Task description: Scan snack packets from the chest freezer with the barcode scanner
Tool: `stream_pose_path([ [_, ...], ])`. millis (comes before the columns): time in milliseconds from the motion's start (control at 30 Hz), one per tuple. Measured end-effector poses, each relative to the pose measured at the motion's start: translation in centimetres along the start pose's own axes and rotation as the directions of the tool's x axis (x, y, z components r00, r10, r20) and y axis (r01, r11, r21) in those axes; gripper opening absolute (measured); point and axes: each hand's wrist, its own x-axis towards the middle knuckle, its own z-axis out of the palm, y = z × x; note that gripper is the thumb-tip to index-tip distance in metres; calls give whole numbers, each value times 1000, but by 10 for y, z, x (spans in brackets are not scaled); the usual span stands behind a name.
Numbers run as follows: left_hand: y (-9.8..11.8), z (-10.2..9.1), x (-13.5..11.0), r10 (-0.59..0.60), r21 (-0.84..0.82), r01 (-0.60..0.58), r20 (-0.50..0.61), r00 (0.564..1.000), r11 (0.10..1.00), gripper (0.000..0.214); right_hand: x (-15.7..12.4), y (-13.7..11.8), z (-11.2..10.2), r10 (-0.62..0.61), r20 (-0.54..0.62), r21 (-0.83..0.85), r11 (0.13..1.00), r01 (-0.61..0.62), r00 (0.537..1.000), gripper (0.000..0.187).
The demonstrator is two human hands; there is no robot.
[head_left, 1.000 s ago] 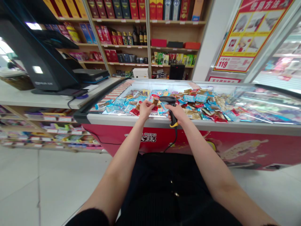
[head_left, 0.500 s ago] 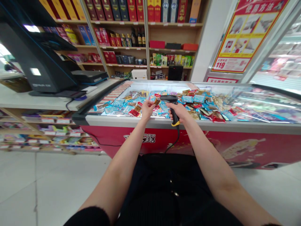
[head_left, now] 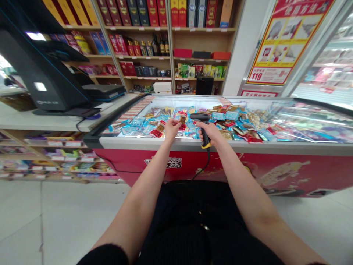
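Observation:
My left hand (head_left: 172, 129) is closed on the edge of a small brown-and-red snack packet (head_left: 182, 119), held above the heap. Wrapped round the grip of a black barcode scanner (head_left: 200, 117) with a yellow base is my right hand (head_left: 209, 132). The scanner's head points left, toward the packet, with a small space between them. Beneath both hands lie many blue, red and gold packets (head_left: 232, 115) in a glass-topped chest freezer (head_left: 132, 141). The scanner's cord hangs down over the freezer's red front.
A dark checkout terminal (head_left: 52, 88) stands on a white counter (head_left: 16, 119) at left. Shelves (head_left: 205, 29) with boxes and bottles line the back wall. A red-and-yellow poster (head_left: 286, 44) hangs at right. A thin black cable (head_left: 118, 170) runs along the freezer front.
The packet in my left hand has been tilted more upright, showing its brown face and red lower part. My right hand keeps the scanner almost where it was. The camera view shifted slightly.

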Motion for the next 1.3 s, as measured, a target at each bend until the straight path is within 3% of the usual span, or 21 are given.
stream_pose_path([
  [200,12,25,-7,-60,-84,64,56,997,994,10,5,6,-27,-19,-88,36,999,22,996,24],
  [400,39,66,-2,0,-76,17,221,975,997,7,3,-4,-65,-74,-201,101,990,96,977,24],
  [500,56,85,5,48,-24,-43,300,953,999,9,2,-8,-80,-74,-266,120,987,109,961,22],
  [600,67,103,7,122,34,-150,420,899,988,10,2,-6,-89,-86,-270,138,982,127,959,20],
  [700,68,118,3,178,136,-275,485,856,952,11,4,-1,-92,-94,-257,135,982,132,962,19],
  [767,64,125,-2,200,209,-330,472,858,921,12,5,2,-92,-92,-252,121,985,126,963,17],
  [967,51,124,-9,290,307,-427,405,867,850,27,9,10,-84,-46,-239,89,994,69,970,17],
  [1167,45,112,-8,254,304,-395,412,875,867,27,8,13,-74,-14,-247,78,996,35,969,25],
  [1300,42,95,1,229,330,-349,351,908,877,15,7,13,-72,-21,-234,78,996,40,972,23],
])
